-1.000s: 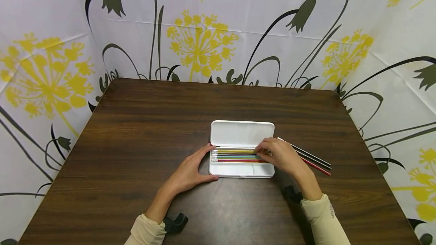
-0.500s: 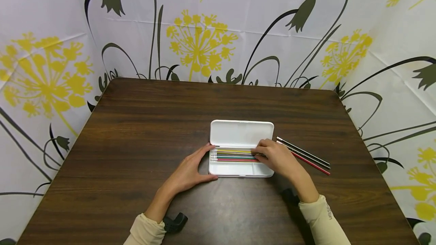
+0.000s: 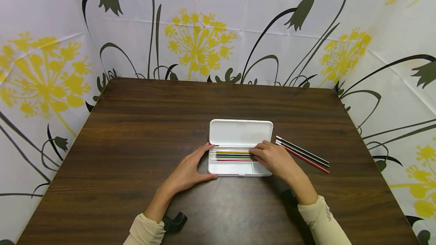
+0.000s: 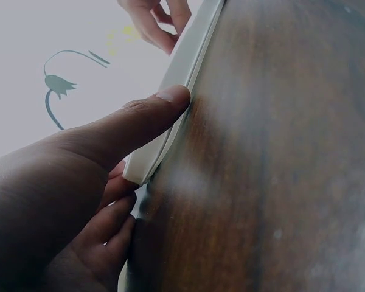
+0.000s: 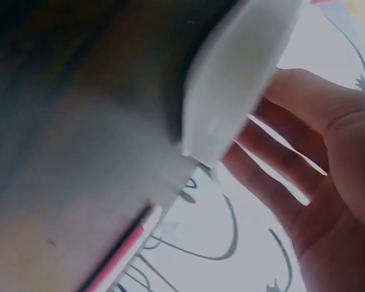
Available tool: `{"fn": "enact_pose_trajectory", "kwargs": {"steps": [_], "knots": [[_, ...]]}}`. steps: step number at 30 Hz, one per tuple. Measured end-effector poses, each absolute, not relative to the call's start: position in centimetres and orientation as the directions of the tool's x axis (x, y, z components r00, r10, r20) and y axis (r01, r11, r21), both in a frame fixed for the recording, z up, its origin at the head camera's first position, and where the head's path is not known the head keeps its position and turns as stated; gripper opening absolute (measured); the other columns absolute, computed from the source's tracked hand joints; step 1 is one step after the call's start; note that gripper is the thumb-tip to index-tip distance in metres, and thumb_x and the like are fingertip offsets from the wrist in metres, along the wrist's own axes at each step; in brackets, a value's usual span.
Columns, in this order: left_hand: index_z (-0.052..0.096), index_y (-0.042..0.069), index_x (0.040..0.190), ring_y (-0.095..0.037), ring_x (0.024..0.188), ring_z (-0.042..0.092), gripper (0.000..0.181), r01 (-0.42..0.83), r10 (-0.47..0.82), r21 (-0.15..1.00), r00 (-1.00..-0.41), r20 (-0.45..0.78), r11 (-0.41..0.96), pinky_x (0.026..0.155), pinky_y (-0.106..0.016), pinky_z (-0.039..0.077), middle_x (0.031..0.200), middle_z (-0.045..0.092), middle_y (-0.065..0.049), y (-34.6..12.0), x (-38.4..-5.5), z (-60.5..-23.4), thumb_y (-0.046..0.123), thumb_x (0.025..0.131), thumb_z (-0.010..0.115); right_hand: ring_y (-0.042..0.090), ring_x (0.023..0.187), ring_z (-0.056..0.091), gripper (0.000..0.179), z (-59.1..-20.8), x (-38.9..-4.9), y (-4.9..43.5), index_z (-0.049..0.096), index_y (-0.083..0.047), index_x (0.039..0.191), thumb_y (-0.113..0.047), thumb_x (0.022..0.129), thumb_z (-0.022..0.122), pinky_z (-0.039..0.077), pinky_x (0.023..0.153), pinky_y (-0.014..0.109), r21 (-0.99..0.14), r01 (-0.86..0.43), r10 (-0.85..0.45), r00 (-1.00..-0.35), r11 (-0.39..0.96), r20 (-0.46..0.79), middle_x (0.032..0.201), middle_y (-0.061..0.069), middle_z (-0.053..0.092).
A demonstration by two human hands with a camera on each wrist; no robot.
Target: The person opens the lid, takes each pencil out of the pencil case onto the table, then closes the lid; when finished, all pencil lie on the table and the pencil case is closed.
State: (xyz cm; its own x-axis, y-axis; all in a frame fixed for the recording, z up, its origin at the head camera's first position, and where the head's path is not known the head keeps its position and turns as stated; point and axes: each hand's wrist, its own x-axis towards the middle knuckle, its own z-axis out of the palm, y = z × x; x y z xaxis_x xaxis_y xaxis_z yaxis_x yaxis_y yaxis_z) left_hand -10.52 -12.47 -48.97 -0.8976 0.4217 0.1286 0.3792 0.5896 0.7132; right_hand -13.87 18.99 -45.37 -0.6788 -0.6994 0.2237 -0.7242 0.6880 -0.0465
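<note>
A white pencil case (image 3: pixel 241 133) lies unfolded on the table, its lid tipped back. Several coloured pencils (image 3: pixel 231 156) lie side by side in its tray, white ends to the left. My left hand (image 3: pixel 186 172) grips the case's left end, thumb along the front edge and fingers round the back corner; the left wrist view shows the thumb (image 4: pixel 140 118) on the rim. My right hand (image 3: pixel 276 161) reaches over the right part of the tray, fingers on the pencils. In the right wrist view the case wall (image 5: pixel 225 97) hides its fingertips, so any pinch is not visible.
Loose pencils lie slanted on the table right of the case, dark ones (image 3: pixel 306 150) and a red one (image 3: pixel 313 165). The brown wooden table (image 3: pixel 143 124) meets a flower-printed curtain (image 3: pixel 201 6) at the back.
My right hand has shifted slightly left and toward me across the pencils, whose visible colours have changed a little. My left hand keeps its hold on the case.
</note>
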Motion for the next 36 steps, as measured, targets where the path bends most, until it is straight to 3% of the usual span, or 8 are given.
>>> {"fn": "enact_pose_trajectory", "kwargs": {"steps": [6, 15, 22, 28, 36], "knots": [[0.039, 0.017, 0.15, -0.022, 0.138, 0.036, 0.095, 0.371, 0.432, 0.716, -0.896, 0.107, 0.592, 0.106, -0.047, 0.036, 0.155, 0.035, -0.006, -12.4, -10.5, -49.0, 0.045, 0.072, 0.086, 0.013, 0.085, 0.062, 0.021, -45.5, -14.0, 19.2, 0.078, -0.017, 0.101, -0.013, 0.081, 0.081, 0.052, 0.064, 0.031, -0.057, -0.731, -0.702, -0.672, 0.68, 0.237, 0.092, -0.004, 0.068], [0.04, 0.017, 0.149, -0.023, 0.138, 0.036, 0.094, 0.369, 0.427, 0.718, -0.897, 0.111, 0.589, 0.106, -0.048, 0.036, 0.155, 0.034, -0.006, -12.4, -10.5, -48.8, 0.044, 0.072, 0.086, 0.011, 0.076, 0.058, 0.023, -45.0, -14.2, 19.6, 0.079, -0.017, 0.095, -0.011, 0.074, 0.086, 0.049, 0.059, 0.028, -0.113, -0.755, -0.682, -0.637, 0.646, 0.358, 0.086, -0.007, 0.064], [0.041, 0.017, 0.149, -0.021, 0.138, 0.037, 0.093, 0.378, 0.426, 0.716, -0.896, 0.125, 0.587, 0.106, -0.047, 0.036, 0.154, 0.036, -0.006, -12.6, -10.6, -49.0, 0.044, 0.073, 0.086, 0.011, 0.078, 0.06, 0.023, -44.2, -14.3, 19.9, 0.079, -0.015, 0.095, -0.009, 0.074, 0.086, 0.051, 0.062, 0.031, -0.16, -0.755, -0.667, -0.642, 0.636, 0.377, 0.088, -0.005, 0.065], [0.041, 0.017, 0.149, -0.022, 0.138, 0.037, 0.093, 0.381, 0.427, 0.718, -0.895, 0.128, 0.583, 0.106, -0.047, 0.036, 0.154, 0.036, -0.006, -12.5, -10.5, -49.1, 0.043, 0.073, 0.086, 0.011, 0.079, 0.062, 0.027, -43.7, -13.6, 23.0, 0.079, -0.016, 0.097, -0.008, 0.073, 0.087, 0.052, 0.063, 0.033, -0.191, -0.701, -0.604, -0.697, 0.687, 0.388, 0.092, -0.004, 0.066], [0.042, 0.016, 0.148, -0.025, 0.137, 0.039, 0.092, 0.397, 0.421, 0.708, -0.894, 0.153, 0.584, 0.105, -0.05, 0.037, 0.153, 0.037, -0.008, -12.6, -10.5, -49.0, 0.043, 0.072, 0.087, 0.01, 0.072, 0.06, 0.029, -42.7, -11.2, 31.5, 0.078, -0.017, 0.097, -0.006, 0.071, 0.086, 0.049, 0.058, 0.036, -0.217, -0.532, -0.438, -0.823, 0.819, 0.362, 0.091, -0.008, 0.066]]}}
